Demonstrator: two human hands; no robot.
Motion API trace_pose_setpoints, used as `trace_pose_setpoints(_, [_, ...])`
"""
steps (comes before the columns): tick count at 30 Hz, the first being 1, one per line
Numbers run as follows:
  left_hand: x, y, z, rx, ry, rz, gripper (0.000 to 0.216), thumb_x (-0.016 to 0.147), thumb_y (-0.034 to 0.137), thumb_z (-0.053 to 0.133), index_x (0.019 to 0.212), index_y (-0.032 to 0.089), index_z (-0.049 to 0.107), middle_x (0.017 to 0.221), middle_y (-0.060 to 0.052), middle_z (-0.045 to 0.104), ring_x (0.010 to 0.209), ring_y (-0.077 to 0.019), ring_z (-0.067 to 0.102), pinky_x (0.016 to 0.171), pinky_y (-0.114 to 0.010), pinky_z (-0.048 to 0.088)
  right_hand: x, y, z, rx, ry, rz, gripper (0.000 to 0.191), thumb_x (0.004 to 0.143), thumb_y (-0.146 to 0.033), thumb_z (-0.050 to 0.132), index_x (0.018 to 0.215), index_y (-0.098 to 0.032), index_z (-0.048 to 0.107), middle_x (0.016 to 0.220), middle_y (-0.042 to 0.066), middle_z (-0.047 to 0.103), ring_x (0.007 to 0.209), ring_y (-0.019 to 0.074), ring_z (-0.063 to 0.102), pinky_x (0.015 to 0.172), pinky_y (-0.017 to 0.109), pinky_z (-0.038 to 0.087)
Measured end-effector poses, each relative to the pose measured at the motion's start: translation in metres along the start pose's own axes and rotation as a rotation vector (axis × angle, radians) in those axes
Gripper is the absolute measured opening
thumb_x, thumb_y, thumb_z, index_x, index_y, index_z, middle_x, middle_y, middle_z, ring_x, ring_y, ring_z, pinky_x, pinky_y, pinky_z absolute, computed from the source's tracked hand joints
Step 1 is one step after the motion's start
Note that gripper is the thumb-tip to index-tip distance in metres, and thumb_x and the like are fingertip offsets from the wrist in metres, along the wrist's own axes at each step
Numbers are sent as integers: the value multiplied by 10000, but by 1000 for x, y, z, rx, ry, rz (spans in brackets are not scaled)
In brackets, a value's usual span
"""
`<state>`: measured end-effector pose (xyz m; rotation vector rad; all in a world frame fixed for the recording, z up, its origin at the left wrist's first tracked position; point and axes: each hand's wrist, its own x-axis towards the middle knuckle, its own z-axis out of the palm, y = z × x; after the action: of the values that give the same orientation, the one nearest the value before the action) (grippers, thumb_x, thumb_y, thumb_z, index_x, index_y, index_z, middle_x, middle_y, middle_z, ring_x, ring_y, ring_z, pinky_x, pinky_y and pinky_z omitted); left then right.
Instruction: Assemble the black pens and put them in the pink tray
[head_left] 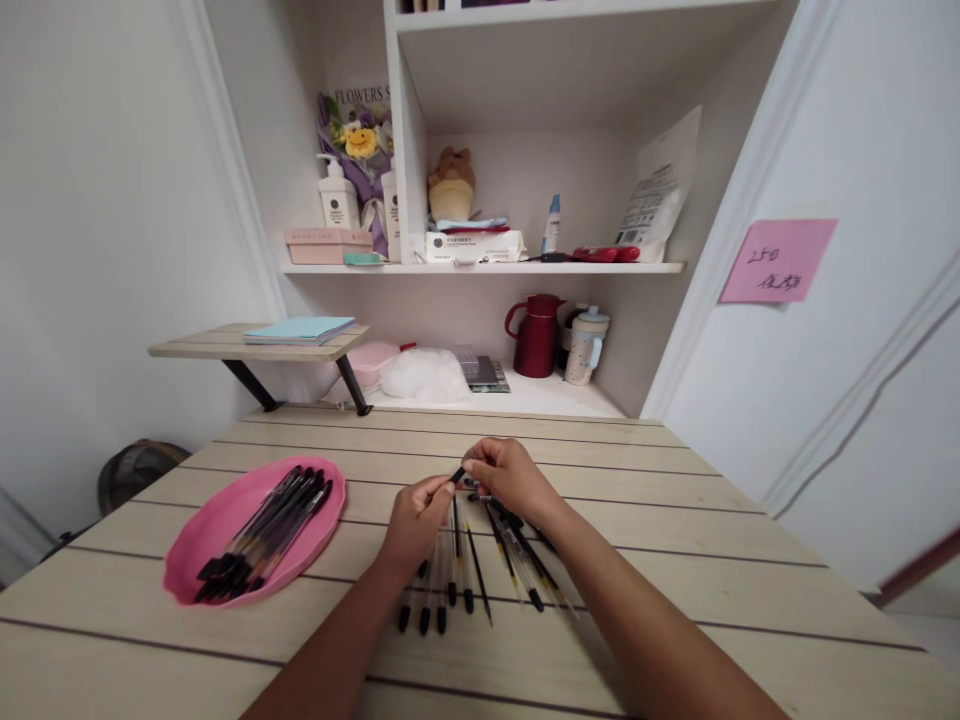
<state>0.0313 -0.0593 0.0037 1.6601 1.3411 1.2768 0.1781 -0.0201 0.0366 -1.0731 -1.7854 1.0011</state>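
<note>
My left hand (414, 515) and my right hand (510, 475) meet over the middle of the table, both with fingers pinched. Between their fingertips is a short black pen part (457, 475), which looks like a cap; its ends are hidden by the fingers. Below the hands lie clear pen barrels (441, 585) with black ends, side by side. A thin ink refill (480, 580) with a bare tip rests to their right. More pen parts (525, 565) lie beneath my right wrist, partly covered. At the left, a pink tray (330, 500) holds several black-capped pens (266, 535).
A small raised stand (202, 342) with light-blue notebooks (300, 330) is at the table's back left. Behind the table, the lower shelf carries a plastic bag (424, 375), a red jug (536, 338) and a speckled cup (586, 347). A pink note (780, 262) is stuck on the right.
</note>
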Motion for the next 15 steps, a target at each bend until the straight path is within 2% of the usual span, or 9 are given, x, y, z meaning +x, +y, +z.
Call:
trace_pose_setpoints(4, [0,2,-1,-5,54,26,289,742,368,465,780,140,639,468,45,408,466,-94,371,461,-200,284,-2,-3,11,-3,107,-81,116,704,-266,520,666,-170,572,524,-22,544,440,91,476,448,207,355])
trace_pose_setpoints(6, [1,0,-2,-63,56,9,264,734,371,482,679,145,607,467,46,407,456,-86,355,448,-195,271,-3,-3,17,104,142,-115,120,707,-285,530,709,-176,580,588,-8,574,510,106,518,496,219,387])
trace_pose_setpoints(8, [3,-2,-3,-174,54,-53,274,732,381,481,610,146,556,454,49,400,414,-70,313,414,-193,238,-3,-3,23,284,120,-116,172,698,-309,555,803,-179,593,684,8,603,606,124,558,567,235,420])
trace_pose_setpoints(11, [5,-4,-2,-353,42,-155,256,742,386,466,708,146,548,442,65,389,354,-49,234,367,-194,161,-2,-4,26,518,62,-59,295,669,-339,597,914,-175,600,787,26,625,690,135,573,647,255,433])
trace_pose_setpoints(13, [5,-5,-2,-411,10,-183,252,745,381,469,791,146,547,443,71,394,340,-44,218,358,-193,134,-2,-4,26,586,63,-32,302,649,-346,618,893,-169,621,795,28,631,679,126,563,666,259,429])
trace_pose_setpoints(15, [4,-4,0,-429,-41,-192,242,747,378,474,777,147,540,444,72,400,336,-40,223,356,-191,132,-2,-4,25,609,65,-9,306,636,-353,632,879,-168,636,812,31,634,633,108,543,653,258,426])
